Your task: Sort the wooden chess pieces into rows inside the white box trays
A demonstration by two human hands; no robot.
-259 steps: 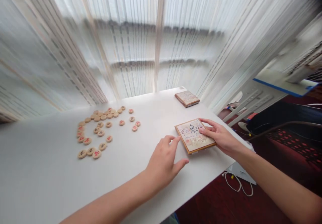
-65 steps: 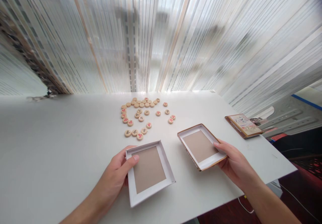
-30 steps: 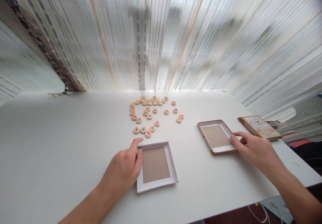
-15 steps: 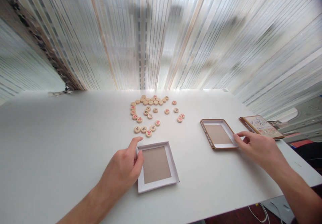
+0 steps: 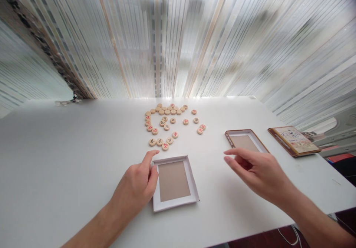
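Note:
My left hand (image 5: 140,179) grips the left wall of a shallow white cardboard box tray (image 5: 194,177), thumb at its inner side, index finger stretched out past the corner. The tray lies flat with a bare grey-brown bottom. Over the table, my right hand (image 5: 254,166) hovers with thumb and index finger apart and nothing between them. Partly hidden behind it lies a brown-edged box lid (image 5: 229,138), hollow side up. Beyond my left hand, round wooden Chinese chess pieces (image 5: 165,146) are scattered, some showing red or black characters, others with plain faces up.
A printed box cover (image 5: 294,139) lies near the right edge of the white table (image 5: 69,166). Striped string curtains (image 5: 172,40) hang behind the table. At the lower right, a white cable (image 5: 290,237) shows below the table edge.
My right hand has let go of the brown-edged lid and moved left, towards the white tray. My left hand stays on the tray. The view has shifted slightly.

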